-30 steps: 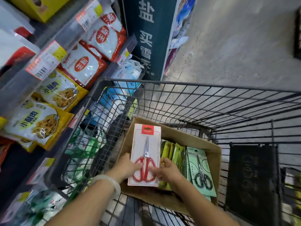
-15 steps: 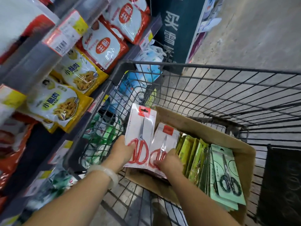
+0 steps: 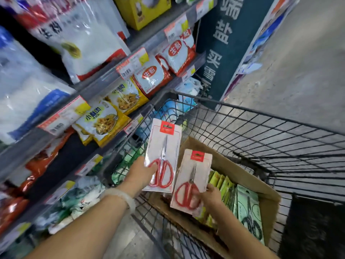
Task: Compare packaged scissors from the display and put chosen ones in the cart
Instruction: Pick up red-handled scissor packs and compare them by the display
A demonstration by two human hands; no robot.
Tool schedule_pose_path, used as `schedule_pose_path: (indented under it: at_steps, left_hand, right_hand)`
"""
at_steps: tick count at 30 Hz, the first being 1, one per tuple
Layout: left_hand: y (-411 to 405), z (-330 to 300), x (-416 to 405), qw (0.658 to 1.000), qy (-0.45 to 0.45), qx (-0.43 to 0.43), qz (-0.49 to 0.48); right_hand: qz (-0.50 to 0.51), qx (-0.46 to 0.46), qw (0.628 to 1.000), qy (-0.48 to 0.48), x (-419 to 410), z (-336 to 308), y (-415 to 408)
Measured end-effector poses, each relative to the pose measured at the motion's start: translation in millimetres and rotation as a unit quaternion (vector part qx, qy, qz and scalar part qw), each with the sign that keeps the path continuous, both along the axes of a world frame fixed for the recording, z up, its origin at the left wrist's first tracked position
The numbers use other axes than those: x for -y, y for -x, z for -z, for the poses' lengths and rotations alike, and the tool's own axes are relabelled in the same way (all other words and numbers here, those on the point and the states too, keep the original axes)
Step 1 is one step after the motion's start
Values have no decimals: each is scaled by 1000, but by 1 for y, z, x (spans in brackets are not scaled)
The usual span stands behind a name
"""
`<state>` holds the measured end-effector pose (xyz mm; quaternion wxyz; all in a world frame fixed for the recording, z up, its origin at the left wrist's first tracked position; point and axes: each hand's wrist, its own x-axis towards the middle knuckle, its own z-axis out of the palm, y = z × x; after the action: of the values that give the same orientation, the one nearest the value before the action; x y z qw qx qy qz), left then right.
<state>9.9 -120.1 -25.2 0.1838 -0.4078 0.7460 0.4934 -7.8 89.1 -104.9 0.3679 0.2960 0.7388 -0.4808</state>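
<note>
Two white carded packs of red-handled scissors, held up side by side over the cart. I see the left hand pinching the larger white pack of red-handled scissors at its lower edge; the right hand grips the smaller white pack of red-handled scissors by its bottom corner (thumb over the handles). Below them an open brown cardboard box sits inside the dark wire shopping cart, holding green-carded scissor packs. Shelves of bagged food stand left.
</note>
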Motion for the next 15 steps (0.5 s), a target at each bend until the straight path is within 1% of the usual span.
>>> schedule_pose_path:
  at_steps: [1,4,6,7,11,15]
  left_hand:
    - [-6,5,7,1000,0,-13,5]
    - [-23,-12,15,998,-18,-58,-14]
    - [-38,-38,19,996,-25,-86,-25]
    - [-48,-53,23,994,-14,-102,-28]
    - [-100,-102,42,983,2,-162,-89]
    - [-179,-134,67,963,2,-211,-169]
  right_hand:
    - [2,-19,1000,21,2,-14,-3]
    - [-15,-94,993,76,14,-56,-6]
    - [-44,-145,983,104,30,-89,-5]
    - [-56,-163,978,121,39,-104,-4]
    - [-128,-198,954,184,79,-164,-20]
    - [-209,-216,931,206,117,-197,-70]
